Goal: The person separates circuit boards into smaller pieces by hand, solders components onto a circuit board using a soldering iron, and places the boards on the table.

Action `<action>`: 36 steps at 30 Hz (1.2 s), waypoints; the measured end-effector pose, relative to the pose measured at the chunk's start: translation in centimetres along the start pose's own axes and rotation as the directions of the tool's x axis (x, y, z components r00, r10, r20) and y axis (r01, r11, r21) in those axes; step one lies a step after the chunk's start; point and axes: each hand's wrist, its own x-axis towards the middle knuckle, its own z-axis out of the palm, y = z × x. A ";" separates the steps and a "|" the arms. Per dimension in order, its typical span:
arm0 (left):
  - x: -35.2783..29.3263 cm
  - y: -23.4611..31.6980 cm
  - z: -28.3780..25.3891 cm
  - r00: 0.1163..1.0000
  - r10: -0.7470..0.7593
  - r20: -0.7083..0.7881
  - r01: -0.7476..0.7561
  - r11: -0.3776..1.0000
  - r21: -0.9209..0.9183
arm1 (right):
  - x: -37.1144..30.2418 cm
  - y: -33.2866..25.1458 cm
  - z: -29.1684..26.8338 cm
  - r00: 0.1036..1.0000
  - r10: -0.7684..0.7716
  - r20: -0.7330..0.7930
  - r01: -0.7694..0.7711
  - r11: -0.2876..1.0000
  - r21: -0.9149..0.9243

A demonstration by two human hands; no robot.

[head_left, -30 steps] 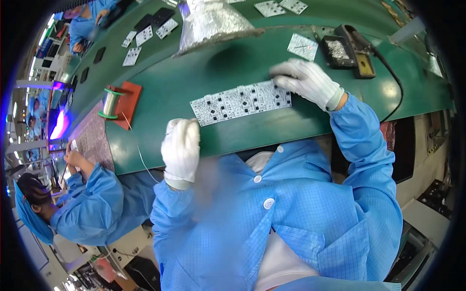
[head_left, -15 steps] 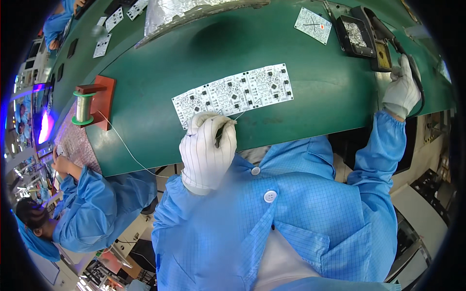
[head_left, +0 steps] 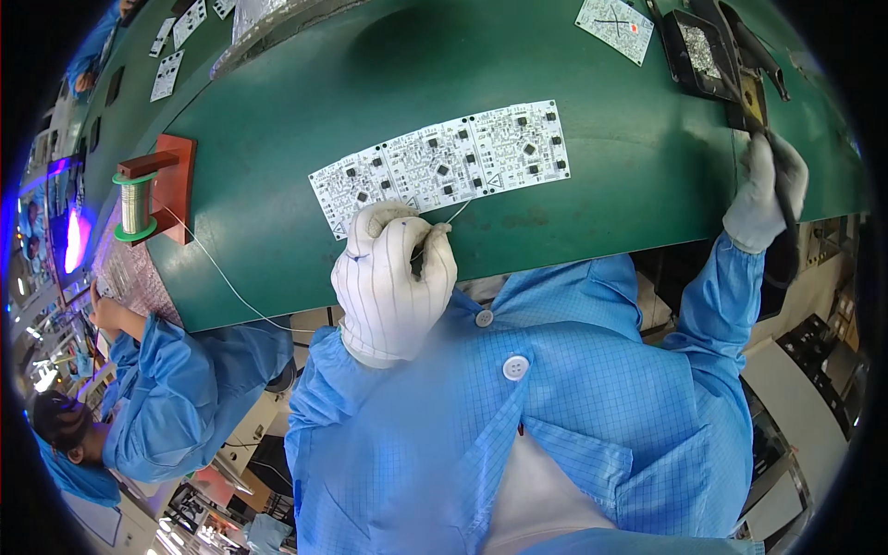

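A white printed circuit board panel [head_left: 504, 153] of three joined sections, dotted with black components, lies on the green bench. My left hand [head_left: 393, 282], in a white striped glove, is closed at its lower left edge. Thin solder wire [head_left: 460, 211] pokes out from the pinched thumb and finger, its end close to the panel's lower edge. Out to the right, my gloved right hand [head_left: 766, 192] is closed round a dark soldering iron [head_left: 751, 113] beside the iron stand [head_left: 760, 67]. Its front end overlaps the stand's tray, and its cable hangs below the hand.
A solder spool [head_left: 135, 208] sits on a red holder [head_left: 176, 190] at left, its wire trailing toward my left arm. A marked board [head_left: 615, 30] lies at the back right, and several boards [head_left: 166, 74] far left. A co-worker in blue [head_left: 185, 398] sits at left.
My right hand has drawn the soldering iron out of its stand, its front end now over the tray. My left hand stays by the panel with the solder wire. The view has shifted slightly.
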 end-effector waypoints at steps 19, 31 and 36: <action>1.3 1.8 3.5 0.964 0.244 -0.103 -0.226 0.960 0.166 | -0.4 -8.5 5.0 0.561 -0.551 0.618 0.173 0.808 0.563; 1.2 1.8 3.7 0.962 0.255 -0.098 -0.233 0.953 0.192 | -1.0 -8.3 5.9 0.574 -0.488 0.657 0.118 0.844 0.523; 1.3 1.9 3.8 0.963 0.253 -0.088 -0.234 0.955 0.183 | -0.9 -8.2 5.7 0.568 -0.493 0.659 0.117 0.841 0.528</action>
